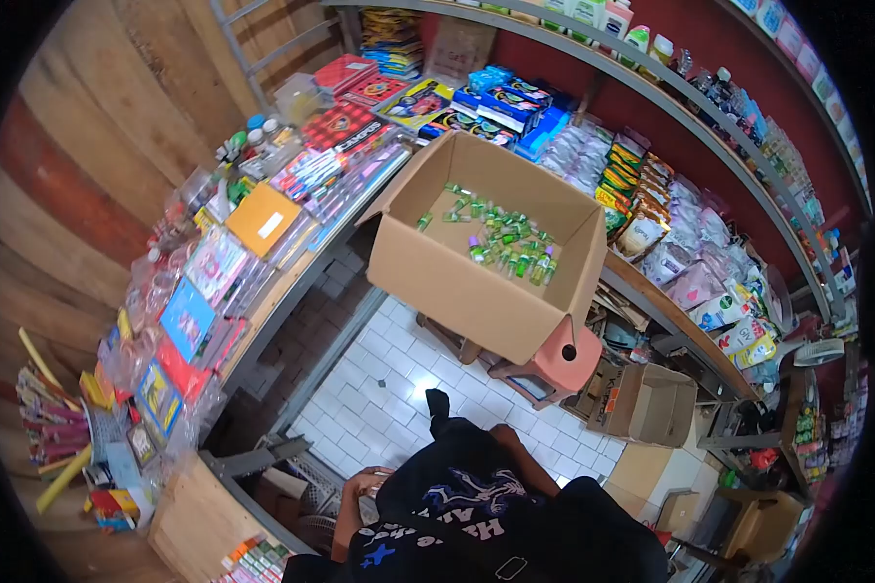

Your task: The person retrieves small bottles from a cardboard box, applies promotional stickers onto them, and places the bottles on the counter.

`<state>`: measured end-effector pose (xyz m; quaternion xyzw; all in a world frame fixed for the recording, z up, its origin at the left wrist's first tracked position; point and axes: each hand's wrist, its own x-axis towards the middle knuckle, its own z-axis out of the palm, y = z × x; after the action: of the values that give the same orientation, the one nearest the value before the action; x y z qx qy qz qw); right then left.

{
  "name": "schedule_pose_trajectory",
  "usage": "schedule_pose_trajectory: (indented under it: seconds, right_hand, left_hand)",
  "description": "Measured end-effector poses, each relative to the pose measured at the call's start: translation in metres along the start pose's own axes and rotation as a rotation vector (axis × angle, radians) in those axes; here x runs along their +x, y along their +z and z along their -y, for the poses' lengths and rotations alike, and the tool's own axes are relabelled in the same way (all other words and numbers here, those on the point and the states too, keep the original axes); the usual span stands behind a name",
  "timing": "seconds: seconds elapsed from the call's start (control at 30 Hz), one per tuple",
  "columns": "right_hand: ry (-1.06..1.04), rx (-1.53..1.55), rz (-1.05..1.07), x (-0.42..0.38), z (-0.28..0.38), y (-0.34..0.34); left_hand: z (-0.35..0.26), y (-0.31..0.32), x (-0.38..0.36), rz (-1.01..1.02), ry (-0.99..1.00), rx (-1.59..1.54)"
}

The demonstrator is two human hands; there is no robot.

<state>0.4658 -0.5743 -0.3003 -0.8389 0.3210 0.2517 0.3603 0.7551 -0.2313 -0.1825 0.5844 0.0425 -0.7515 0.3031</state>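
My left hand (366,480) is low beside the dark printed shirt, its fingers curled round something small that I cannot make out. My right hand (505,436) shows only in part at the shirt's other edge, with its fingers hidden. Ahead of both hands, an open cardboard box (467,307) stands high and tilted in view. Inside it lie several small green bottles (510,231), a few with purple caps. Neither hand touches the box.
A red plastic stool (549,361) stands by the box's near right corner. Books and stationery cover the left counter (280,294). Packets (642,233) line the right shelf. A smaller open carton (648,406) sits on the right, above the tiled floor (360,394).
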Motion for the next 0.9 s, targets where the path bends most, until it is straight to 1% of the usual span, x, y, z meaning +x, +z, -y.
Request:
schedule_pose_trajectory:
  seconds: [0.03, 0.13, 0.17, 0.2, 0.23, 0.3, 0.33, 0.43, 0.53, 0.57, 0.63, 0.7, 0.77, 0.8, 0.83, 0.9]
  right_hand:
    - [-0.010, 0.030, -0.033, 0.012, 0.006, -0.016]
    - [0.207, 0.471, -0.123, 0.029, 0.032, -0.061]
    - [0.245, 0.537, -0.204, 0.039, 0.033, -0.064]
    - [0.224, 0.551, -0.285, 0.042, 0.036, -0.071]
    - [0.202, 0.561, -0.371, 0.046, 0.037, -0.081]
    - [0.237, 0.579, -0.365, 0.047, 0.045, -0.098]
    - [0.254, 0.587, -0.360, 0.046, 0.050, -0.107]
    - [0.178, 0.798, -0.395, 0.020, 0.082, -0.145]
    - [0.366, 0.980, -0.400, 0.014, 0.093, -0.156]
    - [0.348, 1.126, -0.456, 0.015, 0.087, -0.151]
    - [0.310, 1.421, -0.572, 0.034, 0.036, -0.088]
    - [0.484, 1.579, -0.948, 0.020, 0.062, -0.120]
    - [0.640, 1.671, -1.298, 0.004, 0.084, -0.160]
    - [0.726, 1.707, -1.434, -0.003, 0.082, -0.178]
    - [0.809, 1.727, -1.579, -0.010, 0.080, -0.196]
    - [0.816, 1.659, -1.836, -0.042, 0.100, -0.251]
  left_hand:
    - [-0.022, -0.005, 0.004, -0.038, 0.040, 0.060]
    - [-0.077, -0.026, 0.016, -0.141, 0.147, 0.209]
    - [-0.096, -0.031, 0.021, -0.167, 0.175, 0.242]
    - [-0.130, -0.021, 0.002, -0.212, 0.211, 0.327]
    - [-0.161, -0.014, -0.012, -0.199, 0.263, 0.317]
    - [-0.218, -0.005, -0.037, -0.147, 0.359, 0.307]
    - [-0.244, -0.004, -0.045, -0.060, 0.405, 0.299]
    - [-0.320, -0.001, -0.080, 0.186, 0.521, 0.298]
    - [-0.408, 0.015, -0.134, 0.401, 0.607, 0.374]
    - [-0.435, 0.017, -0.143, 0.502, 0.663, 0.386]
    - [-0.482, 0.021, -0.159, 0.708, 0.759, 0.402]
    - [-0.522, 0.024, -0.168, 0.762, 0.826, 0.386]
    - [-0.558, 0.031, -0.170, 0.808, 0.894, 0.362]
    - [-0.576, 0.029, -0.167, 0.808, 0.865, 0.381]
    - [-0.592, 0.034, -0.167, 0.793, 0.888, 0.382]
    - [-0.620, 0.052, -0.166, 0.767, 0.929, 0.381]
